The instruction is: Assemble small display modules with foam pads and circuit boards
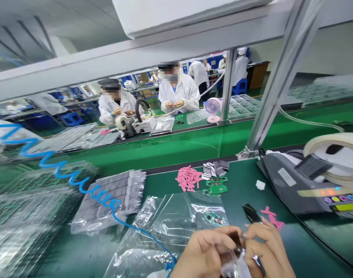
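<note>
My left hand (203,253) is closed around a small dark piece (236,242), with clear film or plastic (235,264) below it. Close against it on the right is my right hand (269,247), its fingers curled at the same piece; what its fingertips pinch is hidden. Under and beyond my hands lie clear plastic bags (176,216), with a small circuit board (215,219) showing at one. Black pieces (251,213) and pink strips (271,218) rest just past my right fingers. A blue coiled cord (147,233) runs to my left wrist.
Further back sit a pink strip pile (188,178), white and grey pieces (215,170) and green circuit boards (217,187). A tape dispenser (292,181) stands right, its black cable (306,229) crossing the table. Stacked bagged boards (40,216) fill the left. Co-workers (178,90) sit beyond the green conveyor.
</note>
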The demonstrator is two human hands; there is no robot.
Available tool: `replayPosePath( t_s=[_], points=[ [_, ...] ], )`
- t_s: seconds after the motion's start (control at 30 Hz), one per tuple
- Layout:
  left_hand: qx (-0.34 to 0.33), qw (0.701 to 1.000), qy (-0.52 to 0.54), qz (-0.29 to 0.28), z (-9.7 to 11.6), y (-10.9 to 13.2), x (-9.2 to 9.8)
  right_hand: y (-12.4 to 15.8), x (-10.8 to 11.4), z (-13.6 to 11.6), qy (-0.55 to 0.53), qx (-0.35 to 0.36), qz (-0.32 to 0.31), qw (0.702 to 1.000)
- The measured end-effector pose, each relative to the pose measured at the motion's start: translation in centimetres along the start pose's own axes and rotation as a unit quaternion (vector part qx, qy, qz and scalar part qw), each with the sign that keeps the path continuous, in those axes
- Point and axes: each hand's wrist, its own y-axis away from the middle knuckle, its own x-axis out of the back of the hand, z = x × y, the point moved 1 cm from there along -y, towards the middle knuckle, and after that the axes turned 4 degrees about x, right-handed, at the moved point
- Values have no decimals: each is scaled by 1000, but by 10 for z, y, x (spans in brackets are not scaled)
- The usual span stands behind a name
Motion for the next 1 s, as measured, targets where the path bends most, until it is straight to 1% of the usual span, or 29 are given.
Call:
replayPosePath(
  t_s=[0.03,0.1,0.17,0.2,0.23,0.3,0.37,0.4,0.47,0.5,0.53,0.6,0.63,0.7,0.73,0.8,0.9,1.0],
  points=[
    [-2,1000,27,11,1,-2,0,0,8,-2,-28,-27,-2,999],
    [-8,997,55,44,4,-5,2,1,22,-3,-101,-126,-16,987],
    [-22,994,62,84,9,-9,7,7,28,0,-156,-237,-46,958],
    [-22,993,64,97,10,-10,10,13,27,3,-165,-277,-68,944],
    [-19,992,66,108,12,-11,12,21,23,6,-163,-305,-89,934],
    [-13,991,65,116,12,-12,16,40,9,12,-133,-334,-121,925],
    [-5,993,54,102,10,-11,15,59,-9,16,-102,-342,-133,925],
    [1,995,44,84,10,-11,12,66,-17,17,-91,-342,-133,926],
    [16,999,18,44,9,-8,5,71,-25,18,-77,-335,-134,930],
    [23,999,1,23,9,-7,2,70,-23,18,-77,-329,-134,932],
    [31,999,-20,6,9,-5,-2,65,-18,18,-82,-323,-135,933],
    [37,997,-68,-29,10,-3,-7,46,1,16,-99,-292,-122,943],
    [34,994,-92,-46,11,-2,-9,34,13,13,-104,-266,-111,952],
    [23,987,-136,-82,12,-2,-11,5,38,5,-87,-173,-66,979],
    [17,983,-151,-99,13,-2,-12,-9,47,0,-73,-121,-57,988],
    [8,976,-176,-128,14,-3,-15,-33,59,-10,-31,-42,-40,998],
    [-6,973,-188,-137,16,-3,-19,-53,59,-18,3,28,-28,999],
    [-4,975,-198,-103,17,-1,-21,-56,51,-15,16,66,-18,998]
  ],
)
